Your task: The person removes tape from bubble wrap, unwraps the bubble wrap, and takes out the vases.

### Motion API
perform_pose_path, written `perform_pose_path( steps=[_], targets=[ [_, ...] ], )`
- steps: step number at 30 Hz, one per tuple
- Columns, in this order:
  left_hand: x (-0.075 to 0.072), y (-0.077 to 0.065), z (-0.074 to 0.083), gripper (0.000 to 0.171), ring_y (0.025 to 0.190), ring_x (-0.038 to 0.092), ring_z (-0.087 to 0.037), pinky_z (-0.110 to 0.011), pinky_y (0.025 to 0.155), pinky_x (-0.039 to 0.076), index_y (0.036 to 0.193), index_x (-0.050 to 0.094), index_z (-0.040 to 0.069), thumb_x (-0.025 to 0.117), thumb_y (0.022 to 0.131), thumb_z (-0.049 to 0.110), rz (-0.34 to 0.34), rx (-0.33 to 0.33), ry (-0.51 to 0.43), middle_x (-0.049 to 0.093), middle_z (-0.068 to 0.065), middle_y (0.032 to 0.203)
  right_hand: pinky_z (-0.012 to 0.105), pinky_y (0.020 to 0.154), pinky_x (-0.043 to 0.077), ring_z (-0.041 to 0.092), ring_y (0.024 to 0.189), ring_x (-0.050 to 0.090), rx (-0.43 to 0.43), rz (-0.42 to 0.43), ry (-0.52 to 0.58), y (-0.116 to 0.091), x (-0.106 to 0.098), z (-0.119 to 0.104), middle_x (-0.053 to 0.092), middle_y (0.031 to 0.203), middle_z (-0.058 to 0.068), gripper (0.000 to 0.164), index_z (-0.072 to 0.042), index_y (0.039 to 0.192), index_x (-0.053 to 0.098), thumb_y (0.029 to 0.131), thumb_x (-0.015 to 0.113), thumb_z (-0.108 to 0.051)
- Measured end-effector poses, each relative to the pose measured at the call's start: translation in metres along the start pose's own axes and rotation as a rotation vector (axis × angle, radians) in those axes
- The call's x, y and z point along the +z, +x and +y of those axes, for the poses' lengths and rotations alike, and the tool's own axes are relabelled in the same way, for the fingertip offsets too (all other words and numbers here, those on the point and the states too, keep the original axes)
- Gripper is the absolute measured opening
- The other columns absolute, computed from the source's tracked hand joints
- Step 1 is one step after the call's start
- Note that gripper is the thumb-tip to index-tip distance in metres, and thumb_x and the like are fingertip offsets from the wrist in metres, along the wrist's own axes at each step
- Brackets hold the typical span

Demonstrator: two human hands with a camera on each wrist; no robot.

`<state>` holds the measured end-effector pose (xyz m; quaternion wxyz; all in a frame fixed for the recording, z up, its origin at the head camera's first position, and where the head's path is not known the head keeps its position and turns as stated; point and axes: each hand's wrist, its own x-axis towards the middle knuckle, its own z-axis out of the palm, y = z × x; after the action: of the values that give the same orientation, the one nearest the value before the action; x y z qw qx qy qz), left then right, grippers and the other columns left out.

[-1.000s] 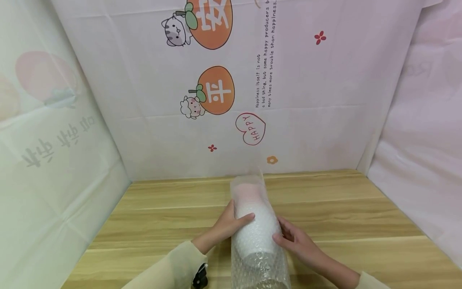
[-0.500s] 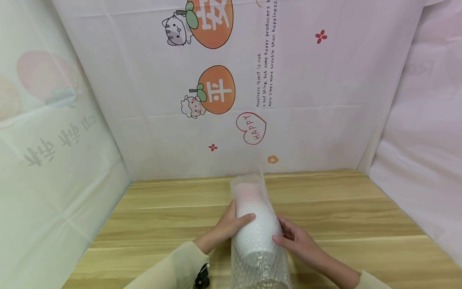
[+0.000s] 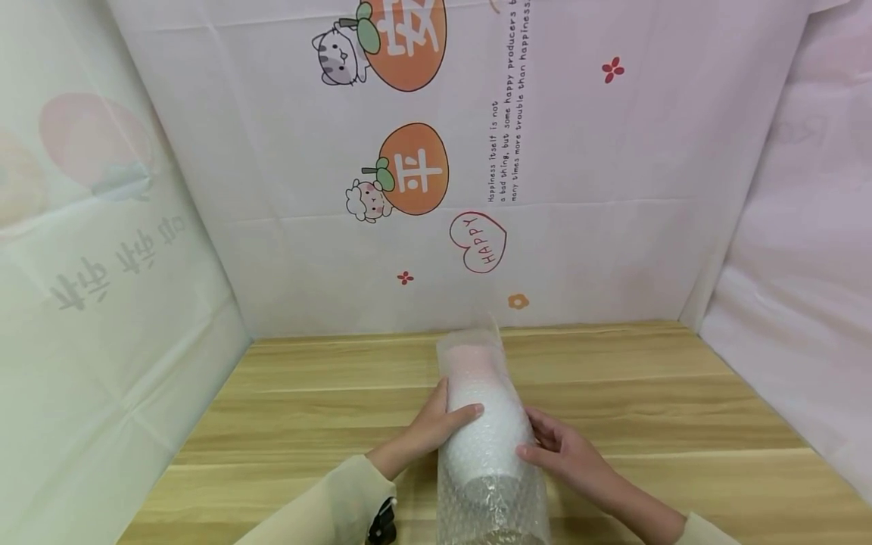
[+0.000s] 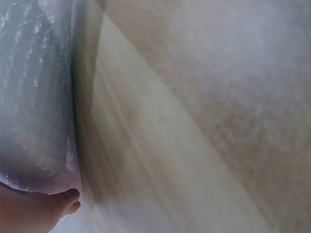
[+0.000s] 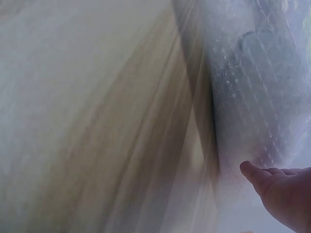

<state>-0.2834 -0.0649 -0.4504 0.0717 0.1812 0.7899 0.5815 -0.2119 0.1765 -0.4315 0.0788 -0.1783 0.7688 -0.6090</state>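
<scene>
Wood-grained in pale yellow and brown, the worktop [image 3: 300, 401] is being enclosed by hung cloth at the left, back and right. At the far left, faint grey characters and a reddish round print are being shown on the left cloth [image 3: 136, 378]. From the lower edge, a cream left sleeve [image 3: 327, 503] is being extended over the worktop, and a black object [image 3: 381, 524] just beside its cuff is being cut off by the frame. Behind, the back cloth [image 3: 579, 151] is being decorated by orange fruit prints [image 3: 413, 168], a cat, a sheep, a red heart reading HAPPY, flowers and lines of lettering.

Right of the sleeve, a wrapped bundle [image 3: 485, 439] is being clasped from its left side by the left grip [image 3: 432, 420], the thumb being laid over the top. The bundle is lying lengthwise on the worktop, its far end being pointed toward the back cloth. White, pinkish toward that end, its content is being covered by bubble wrap [image 3: 490, 511]; what it is cannot be told. From the right side, the bundle is being grasped by the right grip [image 3: 562, 454], thumb and fingers being set against the wrap. Farther right, the right sleeve [image 3: 705, 531] is being cropped by the lower edge, and pale pinkish right cloth [image 3: 797, 265] is being creased by folds
</scene>
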Motion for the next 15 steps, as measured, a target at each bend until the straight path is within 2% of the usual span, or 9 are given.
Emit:
perform_pose_path(
  steps=[7,15],
  targets=[
    [0.0009,0.0008,-0.0010,0.088,0.130,0.039,-0.035,-0.051,0.104,0.034,0.151,0.019,-0.002,0.064,0.089,0.041,0.009,0.035,-0.015,0.035,-0.023,0.146,0.030,0.094,0.045,0.047,0.130,0.037,-0.018,0.000,-0.006,0.0032,-0.0036,0.0039,0.030,0.145,0.035,0.074,0.018,0.143,0.027,0.091,0.068,-0.015],
    [0.0008,0.0007,-0.0015,0.092,0.132,0.036,-0.036,-0.051,0.105,0.031,0.151,0.017,-0.005,0.064,0.088,0.044,0.018,0.023,0.003,0.032,-0.025,0.148,0.030,0.088,0.050,0.044,0.122,0.049,-0.035,0.020,-0.019,0.0041,-0.0050,0.0046,0.037,0.141,0.036,0.072,0.019,0.140,0.033,0.089,0.071,-0.014]
  ],
)
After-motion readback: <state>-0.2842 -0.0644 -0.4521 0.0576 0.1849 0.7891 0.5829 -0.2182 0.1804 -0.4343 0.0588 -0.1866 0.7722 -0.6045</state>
